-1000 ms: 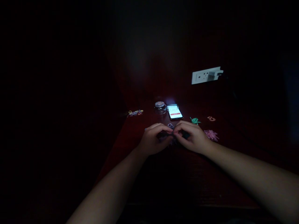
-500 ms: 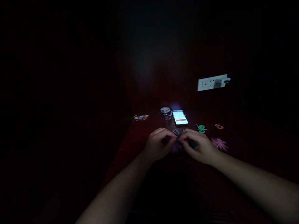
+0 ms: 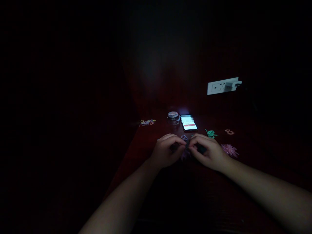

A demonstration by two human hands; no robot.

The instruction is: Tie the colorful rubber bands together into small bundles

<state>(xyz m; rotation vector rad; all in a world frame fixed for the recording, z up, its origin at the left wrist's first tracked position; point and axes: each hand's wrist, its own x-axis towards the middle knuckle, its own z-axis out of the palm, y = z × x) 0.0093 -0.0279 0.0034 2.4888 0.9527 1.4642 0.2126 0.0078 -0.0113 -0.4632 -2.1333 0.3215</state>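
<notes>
My left hand [image 3: 168, 150] and my right hand [image 3: 208, 152] meet fingertip to fingertip above the dark red table. Each is closed in a pinch of thumb and forefinger; the thing between them is too small and dim to make out. Just beyond the fingertips lies a small purple band loop [image 3: 184, 137]. Below them a pile of purple-pink strips [image 3: 184, 155] shows partly, the hands covering the rest. Right of my right hand is a heap of pink strips [image 3: 230, 150], with green bands [image 3: 211, 133] behind it and orange bands [image 3: 229, 132] farther right.
A lit phone [image 3: 189, 123] lies face up beyond my hands, beside a clear lidded jar [image 3: 174, 118]. Mixed coloured bands [image 3: 148, 122] lie near the table's left edge. A white wall socket [image 3: 223, 86] with a plug is at the back right. The surroundings are very dark.
My fingertips have shifted slightly, and the thin strand seen between them earlier is now hard to see. The view has moved a little; the table items stay in place.
</notes>
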